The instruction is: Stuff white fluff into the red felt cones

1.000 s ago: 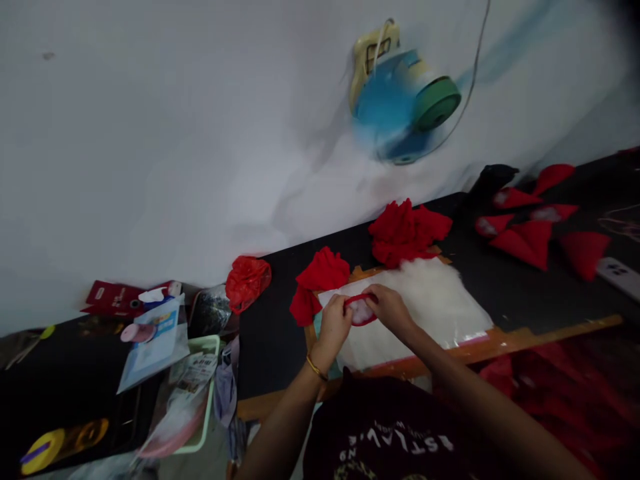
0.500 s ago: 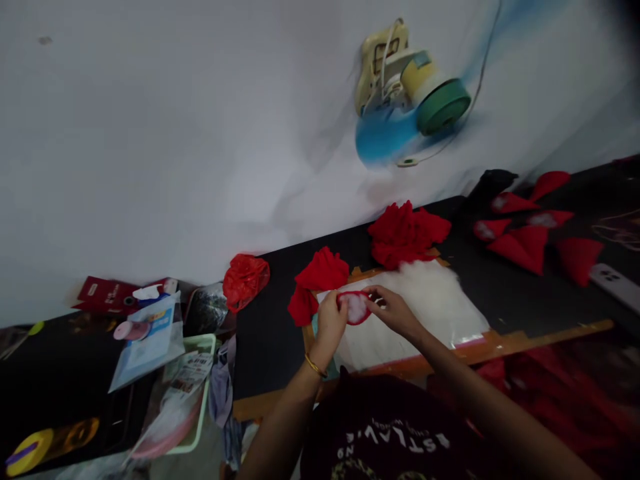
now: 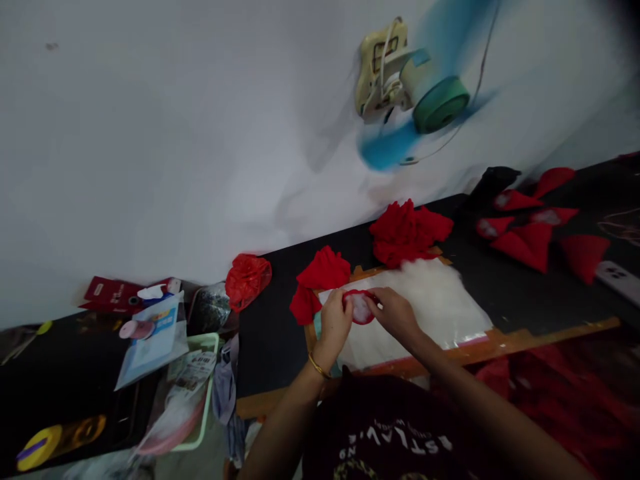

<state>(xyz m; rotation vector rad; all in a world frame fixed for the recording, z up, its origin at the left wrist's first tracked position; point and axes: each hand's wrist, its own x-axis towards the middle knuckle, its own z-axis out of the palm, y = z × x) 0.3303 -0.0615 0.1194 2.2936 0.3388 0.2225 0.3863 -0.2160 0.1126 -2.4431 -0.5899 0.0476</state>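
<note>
A long black worktop with a brown taped near edge runs along the wall. On its middle lies a broad mat of white fluffy filling, thickest toward the far right. Beyond it, at the far side, sits a large crumpled heap of bright red cloth; a smaller red cloth bundle lies at the mat's far left corner. Well to the right are several cone-shaped red fabric pieces, some showing white in their wide ends.

Over the left part of the mat, the left hand and right hand hold a small rounded red fabric pouch, its mouth facing up and white stuffing visible inside. The left fingers pinch its left rim; the right fingers pinch the far right rim.

The step in hand looks like handling the rim of a filled pouch. The next move seems to call for a steady left pinch while the right fingers work along the rim, gently enough that no stuffing spills.
</note>
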